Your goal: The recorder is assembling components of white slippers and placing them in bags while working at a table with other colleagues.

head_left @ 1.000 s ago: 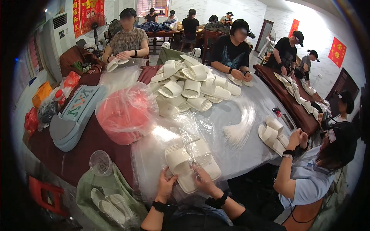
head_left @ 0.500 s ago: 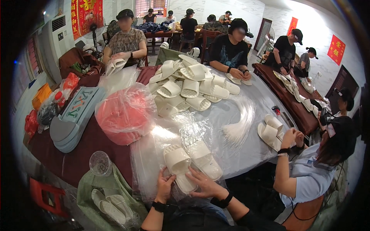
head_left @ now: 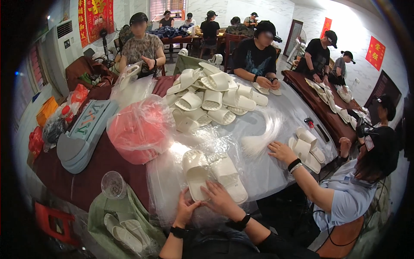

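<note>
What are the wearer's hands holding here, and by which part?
Both hands are on the heel end of a white slipper: left hand below its heel, right hand beside it. How firm the grip is cannot be told.

Both hands, left hand [head_left: 186, 210] and right hand [head_left: 219, 197], on white slipper [head_left: 196, 174]

Slipper-packing workshop, slipper pile [head_left: 211, 101], seated workers [head_left: 258, 56]

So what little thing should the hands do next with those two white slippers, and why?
Probably slide the two white slippers closer together so they sit as an even pair. They lie side by side on the clear plastic sheet, fanning slightly apart at the far ends. The left hand and right hand both rest at the near ends, so a small squeeze inward looks easiest.
</note>
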Action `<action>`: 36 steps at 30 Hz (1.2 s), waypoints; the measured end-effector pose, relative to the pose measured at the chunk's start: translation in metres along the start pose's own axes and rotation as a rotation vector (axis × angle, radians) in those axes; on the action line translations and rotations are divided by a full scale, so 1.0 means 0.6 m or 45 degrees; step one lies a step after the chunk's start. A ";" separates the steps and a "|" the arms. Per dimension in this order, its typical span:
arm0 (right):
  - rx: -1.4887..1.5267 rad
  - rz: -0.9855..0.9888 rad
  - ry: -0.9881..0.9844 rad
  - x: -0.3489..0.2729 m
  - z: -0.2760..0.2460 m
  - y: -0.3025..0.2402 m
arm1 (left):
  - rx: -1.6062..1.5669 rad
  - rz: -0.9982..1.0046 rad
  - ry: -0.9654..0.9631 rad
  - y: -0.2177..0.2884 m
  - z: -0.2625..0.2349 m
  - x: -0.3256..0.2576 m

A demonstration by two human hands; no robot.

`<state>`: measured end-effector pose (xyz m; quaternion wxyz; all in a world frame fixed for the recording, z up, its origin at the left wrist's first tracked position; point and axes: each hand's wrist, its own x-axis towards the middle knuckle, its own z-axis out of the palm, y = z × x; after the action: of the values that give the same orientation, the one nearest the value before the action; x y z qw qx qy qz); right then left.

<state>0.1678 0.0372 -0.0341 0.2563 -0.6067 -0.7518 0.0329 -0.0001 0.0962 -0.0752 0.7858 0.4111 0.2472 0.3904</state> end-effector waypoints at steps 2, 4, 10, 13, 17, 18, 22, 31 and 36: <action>-0.007 0.006 0.006 0.000 -0.003 0.001 | -0.010 0.001 -0.001 -0.002 0.001 0.000; -0.011 0.011 0.011 -0.001 -0.004 0.002 | -0.019 0.001 0.002 -0.003 0.001 -0.001; -0.012 0.074 0.058 -0.028 -0.023 0.009 | -0.015 0.004 0.056 0.003 0.014 -0.001; -0.113 0.098 0.106 -0.054 -0.036 0.017 | -0.030 -0.015 0.064 0.007 0.017 -0.003; -0.382 0.284 0.036 -0.076 -0.065 0.005 | -0.031 -0.027 0.090 0.005 0.013 -0.004; -0.416 0.378 -0.032 -0.080 -0.067 0.004 | -0.008 -0.023 0.082 0.004 0.011 -0.004; -0.390 0.419 -0.035 -0.087 -0.062 0.013 | -0.018 -0.023 0.058 0.005 0.012 -0.002; 0.268 0.424 0.421 -0.046 -0.012 0.017 | -0.013 -0.048 0.079 -0.001 0.006 -0.001; 0.066 0.365 0.497 -0.036 -0.014 0.008 | -0.037 -0.025 0.095 -0.007 0.005 -0.002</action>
<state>0.1783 0.0165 -0.0360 0.4051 -0.6953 -0.5929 -0.0296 0.0028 0.0923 -0.0769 0.7858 0.3823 0.2746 0.4012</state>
